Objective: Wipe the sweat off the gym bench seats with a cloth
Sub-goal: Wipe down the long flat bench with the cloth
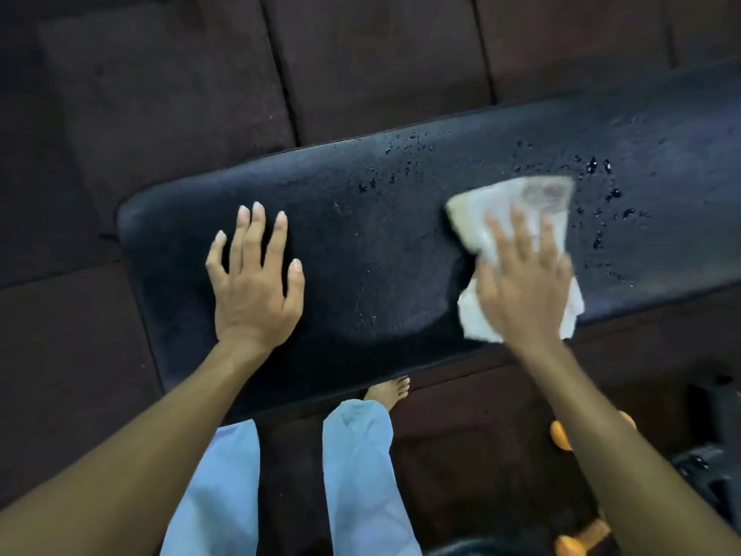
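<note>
At centre left, the left grip (252,290) lies flat on the black padded table (361,254), fingers straight and spread, holding nothing. Right of centre, the right grip (521,282), slightly blurred, presses a pale cloth (481,210) onto the pad with its fingers extended. Small droplets (593,166) sit above and right of the cloth.

The floor (168,114) is laid with large dark maroon mats, with thin black seams (276,58) between them. The light is dim. At lower right, orange rounded objects (560,435) lie near dark equipment (705,467) too shadowed to identify.
</note>
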